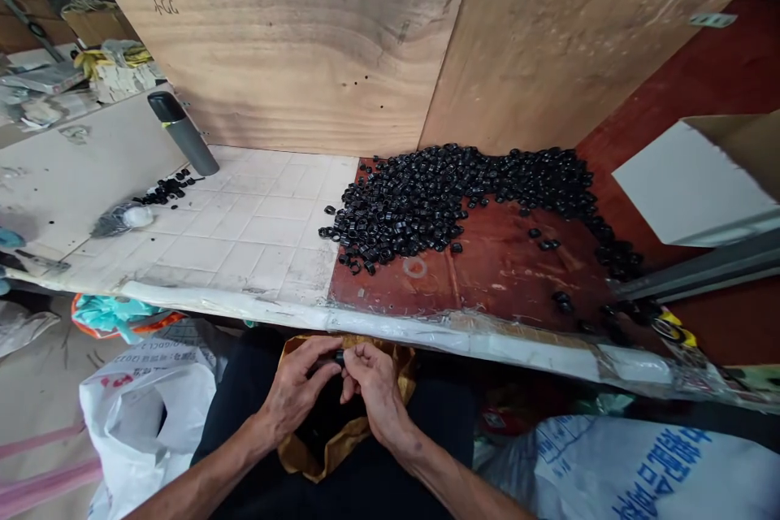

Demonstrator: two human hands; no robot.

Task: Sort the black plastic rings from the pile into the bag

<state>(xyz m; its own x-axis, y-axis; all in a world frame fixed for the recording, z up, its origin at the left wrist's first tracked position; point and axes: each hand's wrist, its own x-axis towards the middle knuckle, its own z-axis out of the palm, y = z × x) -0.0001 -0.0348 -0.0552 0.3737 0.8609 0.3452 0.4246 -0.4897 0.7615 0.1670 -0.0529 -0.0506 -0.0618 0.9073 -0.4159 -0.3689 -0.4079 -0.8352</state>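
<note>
My left hand (300, 387) and my right hand (376, 392) meet over my lap, close below the bench edge. Between their fingertips is a small black part (340, 357), mostly covered by the fingers; both hands pinch it. Under them an open yellow-brown bag (341, 451) sits between my legs, its inside dark. On the red part of the bench lies a large heap of small black ring-shaped pieces (420, 199), spread along the wooden board. A few loose black pieces (544, 242) lie to the right of the heap.
Upright wooden boards (305, 57) close off the bench's back. A grey bottle (186, 136) and a small bag of black bits (119, 219) stand left. At right are a white box (688, 179) and a metal bar (700, 264). White sacks (146, 398) flank my legs.
</note>
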